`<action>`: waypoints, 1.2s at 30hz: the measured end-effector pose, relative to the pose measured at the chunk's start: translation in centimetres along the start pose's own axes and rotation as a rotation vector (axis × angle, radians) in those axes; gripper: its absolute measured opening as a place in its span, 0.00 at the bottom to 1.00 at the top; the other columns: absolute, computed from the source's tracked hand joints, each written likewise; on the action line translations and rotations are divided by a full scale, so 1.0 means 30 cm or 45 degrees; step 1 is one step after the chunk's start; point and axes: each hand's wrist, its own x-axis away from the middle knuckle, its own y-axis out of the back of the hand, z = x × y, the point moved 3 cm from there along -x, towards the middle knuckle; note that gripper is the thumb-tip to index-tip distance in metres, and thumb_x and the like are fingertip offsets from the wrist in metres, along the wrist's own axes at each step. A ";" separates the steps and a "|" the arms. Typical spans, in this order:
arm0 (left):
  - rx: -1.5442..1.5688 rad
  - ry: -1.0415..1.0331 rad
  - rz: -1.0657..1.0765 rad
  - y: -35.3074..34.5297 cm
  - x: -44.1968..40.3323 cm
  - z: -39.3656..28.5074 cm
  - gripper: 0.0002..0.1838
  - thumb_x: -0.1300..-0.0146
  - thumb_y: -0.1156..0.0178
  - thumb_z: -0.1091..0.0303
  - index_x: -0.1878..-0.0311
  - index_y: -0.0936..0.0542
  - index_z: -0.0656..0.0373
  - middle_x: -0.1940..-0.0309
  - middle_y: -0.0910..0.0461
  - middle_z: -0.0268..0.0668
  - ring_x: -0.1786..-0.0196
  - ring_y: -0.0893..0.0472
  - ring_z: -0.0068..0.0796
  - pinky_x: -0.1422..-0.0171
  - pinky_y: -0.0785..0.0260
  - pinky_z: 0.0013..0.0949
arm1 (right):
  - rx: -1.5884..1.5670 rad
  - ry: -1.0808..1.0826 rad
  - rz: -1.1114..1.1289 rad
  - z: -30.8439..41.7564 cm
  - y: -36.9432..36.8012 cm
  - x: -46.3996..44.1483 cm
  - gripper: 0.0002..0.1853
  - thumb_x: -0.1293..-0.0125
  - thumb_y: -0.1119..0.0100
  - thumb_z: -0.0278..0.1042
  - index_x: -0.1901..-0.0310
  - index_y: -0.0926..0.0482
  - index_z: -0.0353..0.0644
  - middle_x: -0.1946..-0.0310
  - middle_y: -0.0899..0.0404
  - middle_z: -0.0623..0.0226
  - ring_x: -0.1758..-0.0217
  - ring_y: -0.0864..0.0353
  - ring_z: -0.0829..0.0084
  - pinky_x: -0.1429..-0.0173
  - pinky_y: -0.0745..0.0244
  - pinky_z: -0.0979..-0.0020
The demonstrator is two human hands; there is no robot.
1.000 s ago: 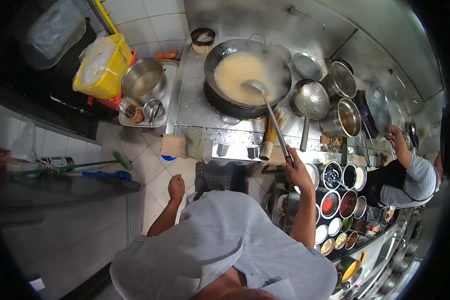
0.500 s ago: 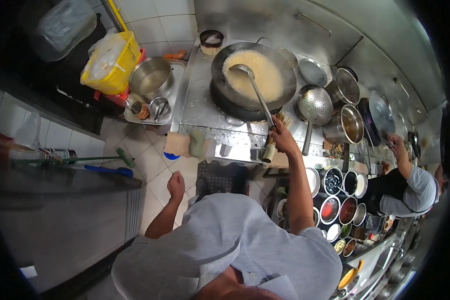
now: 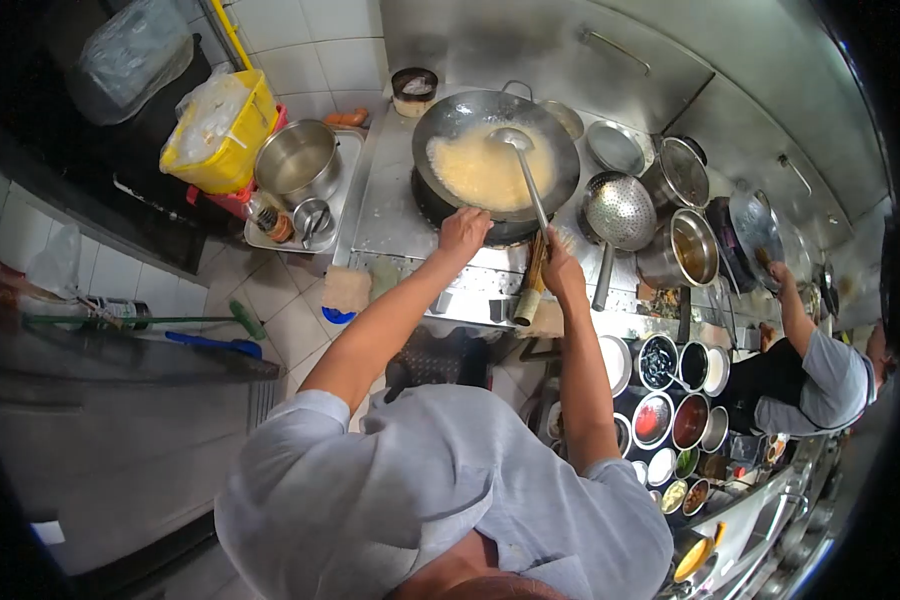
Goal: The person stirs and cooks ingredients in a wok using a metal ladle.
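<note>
A black wok [image 3: 450,115] sits on the stove with pale yellow bubbling liquid [image 3: 480,172] inside. My right hand [image 3: 562,268] is closed around the handle of a long metal ladle [image 3: 518,146], whose bowl lies in the liquid toward the wok's back. At the wok's near rim is my left hand [image 3: 464,232], its fingers closed at the edge; what they hold, if anything, is hidden. A bamboo brush [image 3: 533,290] stands just left of my right hand.
A perforated strainer [image 3: 619,212] and metal pots [image 3: 678,250] stand right of the wok. At left, a tray [image 3: 347,195] holds a steel pot [image 3: 297,160]. A co-worker [image 3: 820,375] is at far right, near condiment bowls [image 3: 653,420].
My left hand has moved up from beside my body to the wok's near rim. The ladle bowl went left, then back right; my right hand shifted slightly with it.
</note>
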 end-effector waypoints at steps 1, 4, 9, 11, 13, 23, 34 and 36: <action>-0.040 0.038 0.061 -0.011 -0.009 0.005 0.11 0.36 0.31 0.63 0.57 0.15 0.60 0.59 0.15 0.43 0.53 0.16 0.46 0.49 0.22 0.48 | -0.091 0.043 -0.027 -0.033 -0.008 0.031 0.38 0.32 0.43 0.32 0.20 0.41 0.58 0.56 0.14 0.41 0.55 0.15 0.36 0.51 0.21 0.43; -0.074 0.044 0.072 -0.032 -0.013 -0.001 0.09 0.37 0.31 0.64 0.65 0.16 0.60 0.66 0.16 0.43 0.59 0.15 0.47 0.55 0.22 0.48 | -0.226 -0.001 0.040 -0.048 0.033 0.154 0.38 0.31 0.43 0.34 0.20 0.42 0.59 0.55 0.14 0.41 0.53 0.14 0.38 0.47 0.21 0.44; -0.069 0.009 0.009 -0.049 -0.016 0.000 0.10 0.37 0.31 0.64 0.69 0.17 0.59 0.69 0.17 0.43 0.62 0.15 0.47 0.58 0.23 0.48 | -0.454 0.180 0.003 -0.132 -0.011 0.297 0.39 0.32 0.41 0.31 0.20 0.42 0.51 0.48 0.15 0.43 0.48 0.14 0.44 0.40 0.22 0.53; -0.039 0.019 -0.001 -0.054 -0.013 0.007 0.10 0.37 0.31 0.64 0.68 0.17 0.60 0.69 0.18 0.43 0.62 0.15 0.48 0.58 0.23 0.48 | -0.454 0.202 0.010 -0.109 0.040 0.370 0.39 0.32 0.41 0.28 0.20 0.41 0.49 0.51 0.15 0.49 0.52 0.14 0.50 0.43 0.22 0.57; -0.045 0.019 -0.005 -0.060 -0.013 0.011 0.10 0.37 0.31 0.63 0.68 0.17 0.60 0.69 0.18 0.43 0.62 0.15 0.47 0.58 0.23 0.48 | -0.456 0.232 0.024 -0.093 0.073 0.412 0.39 0.33 0.41 0.25 0.20 0.40 0.47 0.55 0.15 0.54 0.56 0.15 0.57 0.45 0.22 0.61; 0.409 0.145 -0.292 0.066 0.075 0.020 0.11 0.34 0.37 0.70 0.53 0.15 0.66 0.59 0.14 0.49 0.56 0.15 0.57 0.46 0.22 0.48 | -0.953 -0.073 0.450 0.034 0.125 0.330 0.34 0.25 0.44 0.29 0.20 0.40 0.57 0.73 0.33 0.75 0.83 0.37 0.81 0.82 0.39 0.73; 0.795 1.260 -0.164 0.197 0.976 0.360 0.14 0.25 0.41 0.69 0.42 0.20 0.67 0.60 0.13 0.46 0.63 0.12 0.32 0.58 0.18 0.33 | -0.355 0.376 -0.139 0.036 -0.158 -0.139 0.37 0.29 0.43 0.34 0.19 0.42 0.56 0.54 0.15 0.48 0.61 0.13 0.47 0.55 0.20 0.51; 0.674 1.450 -0.157 0.203 1.099 0.397 0.12 0.28 0.40 0.69 0.49 0.17 0.67 0.63 0.12 0.48 0.68 0.12 0.33 0.60 0.19 0.37 | -0.375 0.227 -0.011 0.114 -0.062 -0.116 0.38 0.31 0.44 0.35 0.20 0.42 0.57 0.47 0.18 0.36 0.47 0.16 0.37 0.41 0.24 0.46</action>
